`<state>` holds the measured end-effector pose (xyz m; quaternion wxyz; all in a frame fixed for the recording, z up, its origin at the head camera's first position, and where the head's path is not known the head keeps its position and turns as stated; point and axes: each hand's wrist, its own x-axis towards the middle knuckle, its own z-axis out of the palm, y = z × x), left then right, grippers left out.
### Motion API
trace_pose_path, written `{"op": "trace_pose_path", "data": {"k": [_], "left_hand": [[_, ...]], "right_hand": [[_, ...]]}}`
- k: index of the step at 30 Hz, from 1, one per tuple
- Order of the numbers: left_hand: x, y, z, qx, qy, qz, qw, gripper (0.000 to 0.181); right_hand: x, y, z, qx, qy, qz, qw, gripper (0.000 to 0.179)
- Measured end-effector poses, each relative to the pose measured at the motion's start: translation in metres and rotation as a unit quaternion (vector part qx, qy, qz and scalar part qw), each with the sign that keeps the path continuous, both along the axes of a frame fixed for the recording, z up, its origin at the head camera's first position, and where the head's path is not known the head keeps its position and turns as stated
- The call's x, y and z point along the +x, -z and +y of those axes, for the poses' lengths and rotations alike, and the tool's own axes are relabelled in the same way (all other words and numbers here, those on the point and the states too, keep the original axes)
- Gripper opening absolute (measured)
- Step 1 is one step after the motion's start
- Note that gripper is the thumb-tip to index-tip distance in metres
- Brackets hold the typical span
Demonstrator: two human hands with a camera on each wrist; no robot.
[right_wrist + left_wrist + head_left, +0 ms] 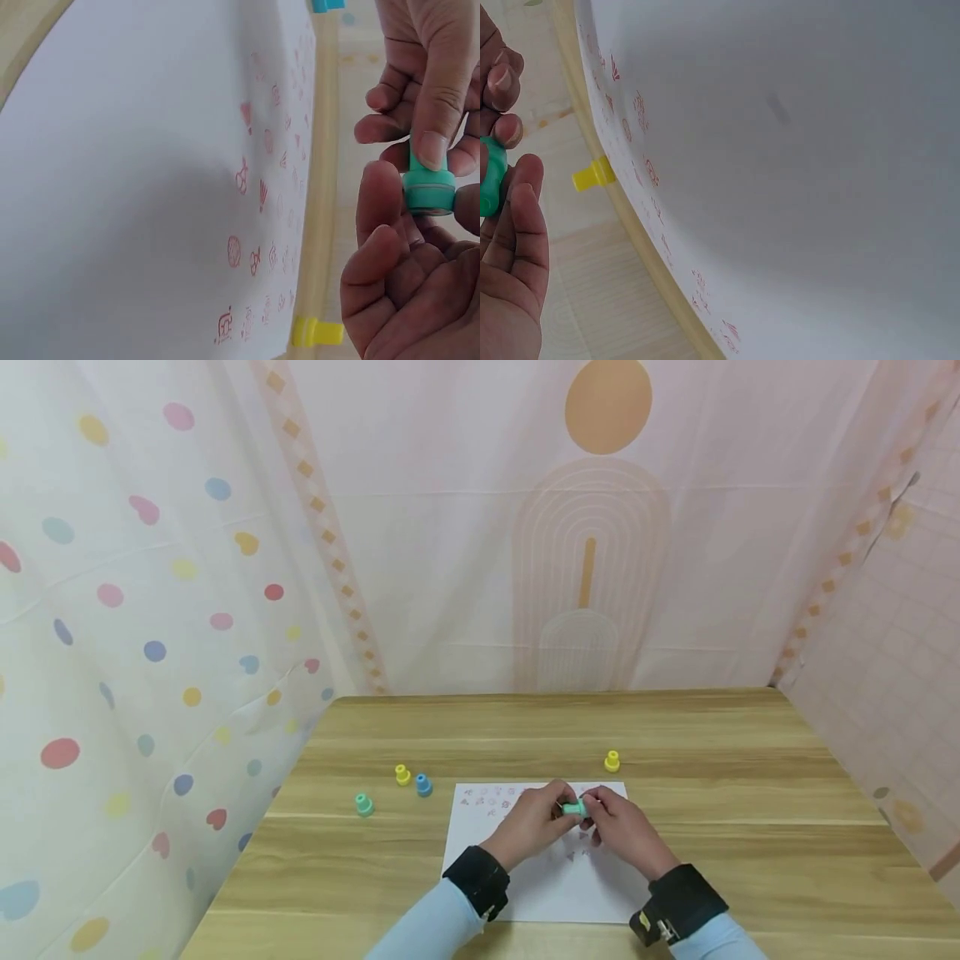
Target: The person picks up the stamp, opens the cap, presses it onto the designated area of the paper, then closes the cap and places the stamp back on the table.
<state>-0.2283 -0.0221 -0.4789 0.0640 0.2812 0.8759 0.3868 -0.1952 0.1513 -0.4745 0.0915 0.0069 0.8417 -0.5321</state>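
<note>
A green toy stamp (574,808) is held above the paper between both hands. My left hand (534,821) pinches its narrow handle, with the thumb along it in the right wrist view. My right hand (626,833) has its fingers and thumb around the wide end (429,196), whose rim faces the right palm. Below lies a white sheet of paper (555,897) with rows of small red stamped prints (241,176). The hands and forearms cover part of these prints in the head view.
At the left of the paper stand another green stamp (364,805), a yellow stamp (402,775) and a blue stamp (423,786). Beyond the paper's far right corner is a second yellow stamp (612,762). Curtains (450,527) hang behind the wooden table (315,877).
</note>
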Motion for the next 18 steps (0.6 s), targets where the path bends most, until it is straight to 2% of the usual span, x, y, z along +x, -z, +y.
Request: {"op": "trace_pose_path", "data": {"k": [6,13,18], "left_hand": [[-0.0002,-0.002,0.0003,0.012,-0.003,-0.012,0.9999,0.014],[-0.0041,-0.0008,-0.003,0.04,-0.007,-0.05,0.9979,0.01],[-0.0074,-0.0039,-0.0083,0.027,-0.014,-0.037,0.9989,0.012]], "right_hand": [[0.001,-0.0021,0.001,-0.034,0.0,-0.011,0.9994,0.023],[-0.0005,-0.0003,0.005,-0.065,0.006,-0.027,0.9975,0.026],[-0.0025,0.0011,0.0052,-0.049,0.008,-0.035,0.9981,0.027]]}}
